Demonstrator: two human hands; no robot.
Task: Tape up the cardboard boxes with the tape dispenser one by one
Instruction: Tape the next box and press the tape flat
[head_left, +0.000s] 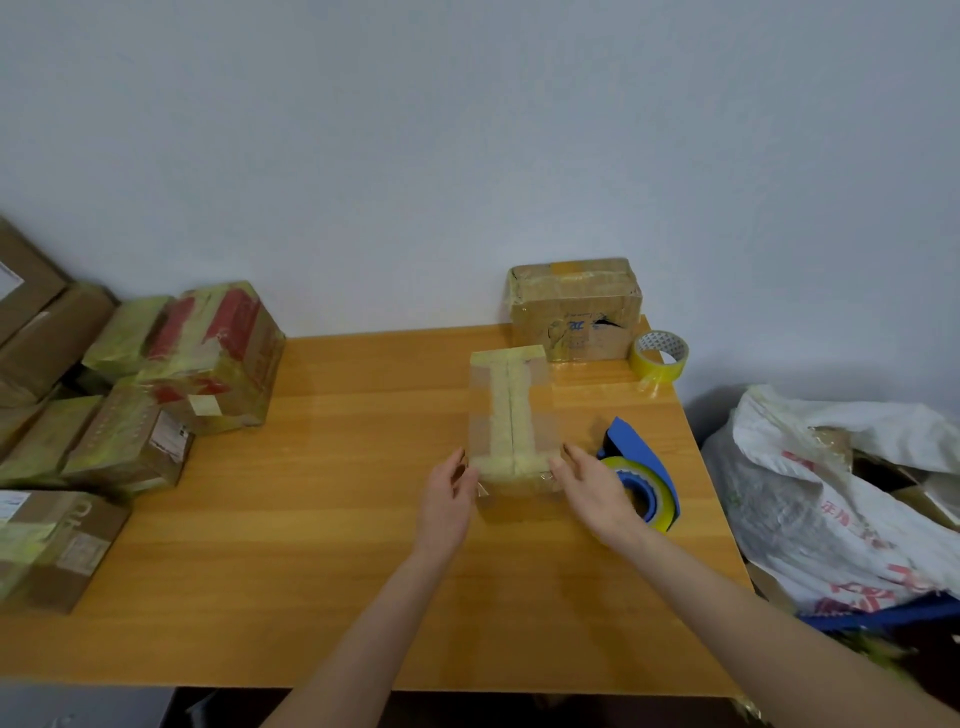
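Far left, off the table edge: a pile of taped cardboard boxes (156, 395), several with red print under yellowish tape.

Wooden table (311, 519): bears all items below.

My left hand (449, 496): fingers extended and only loosely bent, not curled around anything. The fingertips lie against the near-left corner of the small cardboard box (511, 415). The frame is blurred here, so I cannot tell where the thumb sits.

Small cardboard box: stands at the table's centre, between my two hands. Its top carries an I-shaped pattern of yellowish tape, one strip along the centre seam and one across each end.

My right hand (592, 488): fingers spread and nearly straight, and the fingertips touch the near-right corner of the same box. It does not pinch the box. The back of the hand partly covers the tape dispenser (647, 470).

Tape dispenser: blue body, yellowish roll fitted, resting on the table just right of the box and not held.

Far right of the table: a larger taped cardboard box (574, 306) against the wall, with a loose roll of yellow tape (660, 358) just beside it.

Beyond the right table edge: a white sack (831, 493) with red print.
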